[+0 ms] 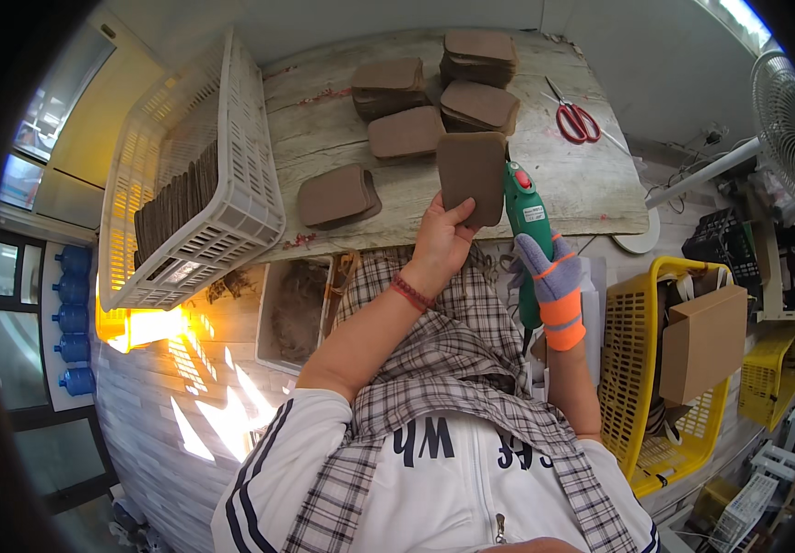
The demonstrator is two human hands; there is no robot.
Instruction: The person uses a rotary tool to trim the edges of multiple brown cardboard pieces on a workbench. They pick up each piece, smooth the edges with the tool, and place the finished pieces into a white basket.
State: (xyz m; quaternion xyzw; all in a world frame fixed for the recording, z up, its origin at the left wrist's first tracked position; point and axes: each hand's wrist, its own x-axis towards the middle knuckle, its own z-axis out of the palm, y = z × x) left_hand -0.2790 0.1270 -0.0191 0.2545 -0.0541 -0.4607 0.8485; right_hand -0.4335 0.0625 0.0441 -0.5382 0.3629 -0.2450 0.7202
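My bare left hand (446, 238) is closed on the lower part of a flat brown piece (471, 170) with rounded corners, held upright over the table's front edge. In my right hand (549, 276), which wears a grey and orange glove, is a green handheld power tool (524, 205) with a red button. The tool's tip is close to the brown piece's right edge; whether they touch I cannot tell. Beyond are stacks of similar brown pieces, among them a near-left stack (335, 195), a middle stack (405, 134) and a far stack (478, 55).
Red-handled scissors (578, 123) lie at the right of the worn wooden table (314, 129). A white crate (254, 157) at the left holds many brown pieces on edge. At the right are a yellow basket (628, 369) with a cardboard box (706, 346) and a fan (792, 120).
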